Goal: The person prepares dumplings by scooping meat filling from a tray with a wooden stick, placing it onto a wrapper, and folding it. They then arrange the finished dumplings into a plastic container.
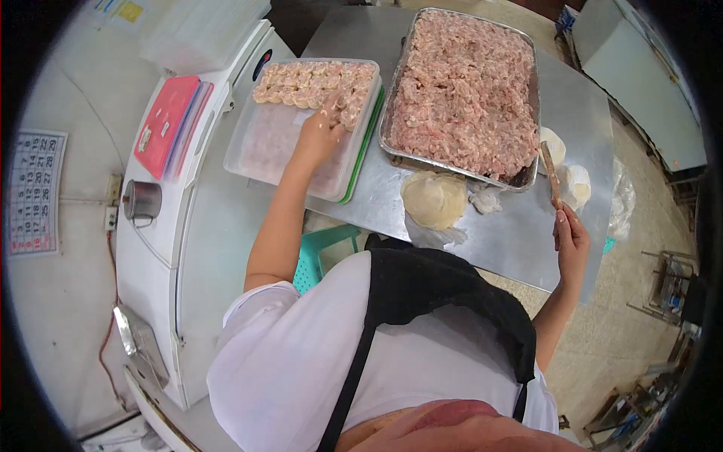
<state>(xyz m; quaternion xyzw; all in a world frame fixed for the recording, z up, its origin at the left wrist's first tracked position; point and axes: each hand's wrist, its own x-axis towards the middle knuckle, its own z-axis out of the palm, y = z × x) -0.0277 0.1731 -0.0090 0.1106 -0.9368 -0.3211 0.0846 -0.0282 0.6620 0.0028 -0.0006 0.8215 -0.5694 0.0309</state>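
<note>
- L hand [320, 135]: fingers on dumplings [301, 84] in plastic tray [252, 151], desk [520, 233] left end; can't tell if gripping.
- R hand [571, 242]: fingers closed round wooden stick [551, 173], beside meat tray [463, 90].

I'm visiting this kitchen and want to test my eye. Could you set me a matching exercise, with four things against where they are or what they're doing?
Things:
1. left hand
2. right hand
3. metal tray
4. metal cup

Places or states:
A. full of minced meat
B. grips a wooden stick
C. stands on the white appliance
D. touches the dumplings in the clear plastic box

Pairs: 1-D, 2-B, 3-A, 4-C.
</note>
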